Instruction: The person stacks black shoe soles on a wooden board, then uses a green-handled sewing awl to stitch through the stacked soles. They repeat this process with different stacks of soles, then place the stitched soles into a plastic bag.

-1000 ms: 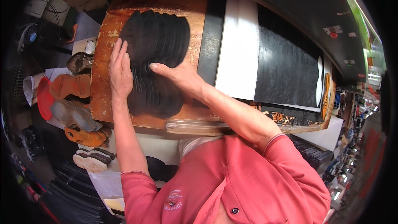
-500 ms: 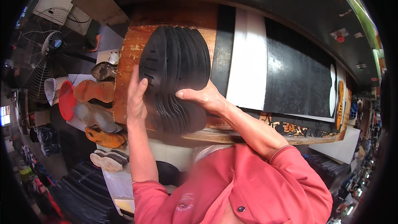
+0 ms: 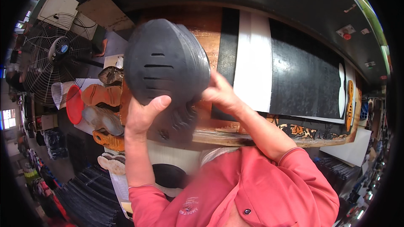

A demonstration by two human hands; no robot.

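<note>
A thick stack of black shoe soles (image 3: 166,61) is held up in front of me, above the left part of the worktable. The top sole faces me and has several short slots cut across its wide end. Its narrow lower end is blurred. My left hand (image 3: 142,115) grips the stack's left side, with the thumb lying over the top sole. On the right edge is my right hand (image 3: 221,96), its fingers partly hidden behind the soles.
White sheets (image 3: 252,59) and a black sheet (image 3: 305,67) cover the wooden table (image 3: 215,29). An orange sole-shaped piece (image 3: 349,105) lies at its right end. To the left are a fan (image 3: 59,54), a red bowl (image 3: 74,105) and sole patterns (image 3: 101,95). A dark machine panel (image 3: 303,0) borders the far side.
The stack has tilted, so the top sole's slotted face turns toward me instead of the fanned edges. My left thumb has moved onto that face; my right thumb has left the front.
</note>
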